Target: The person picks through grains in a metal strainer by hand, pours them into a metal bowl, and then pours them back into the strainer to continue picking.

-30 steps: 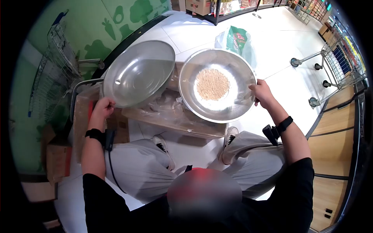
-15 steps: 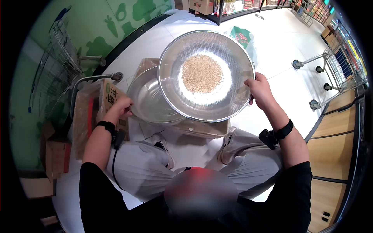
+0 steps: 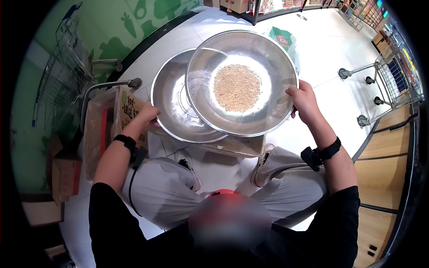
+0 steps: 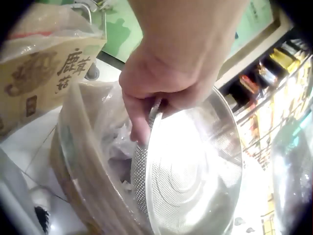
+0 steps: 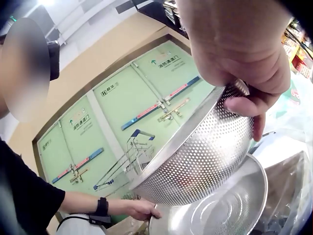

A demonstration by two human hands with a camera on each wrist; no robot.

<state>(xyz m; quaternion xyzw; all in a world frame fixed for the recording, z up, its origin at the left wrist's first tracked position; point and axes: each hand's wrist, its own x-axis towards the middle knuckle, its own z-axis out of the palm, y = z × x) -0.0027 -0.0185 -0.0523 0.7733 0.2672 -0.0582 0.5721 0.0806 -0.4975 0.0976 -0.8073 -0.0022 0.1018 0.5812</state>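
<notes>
Two round perforated metal strainers are held up in the head view. The right hand [image 3: 304,102] grips the rim of the right strainer [image 3: 277,107], where a layer of pale tan grains or seeds [image 3: 237,87] lies at the bottom. Its fingers curl over that rim in the right wrist view. The left hand [image 3: 149,113] pinches the near-left rim of the other strainer [image 3: 172,94], which holds nothing visible. That one sits lower, its right part hidden beneath the grain-filled strainer. In the left wrist view, the left hand [image 4: 166,78] has its thumb and fingers round the rim.
Below the strainers stands a plastic-lined carton [image 3: 243,146]. Another carton [image 3: 129,105] is at the left, beside a cart handle. A green-and-clear bag [image 3: 283,38] lies behind. Shopping carts stand at left and right [image 3: 382,85], with wooden cabinets [image 3: 380,167] at the right.
The left strainer has moved right and levelled out, its top now partly under the other. The grain-filled strainer was raised and shifted left, then moved slightly right. Both hands keep their grips.
</notes>
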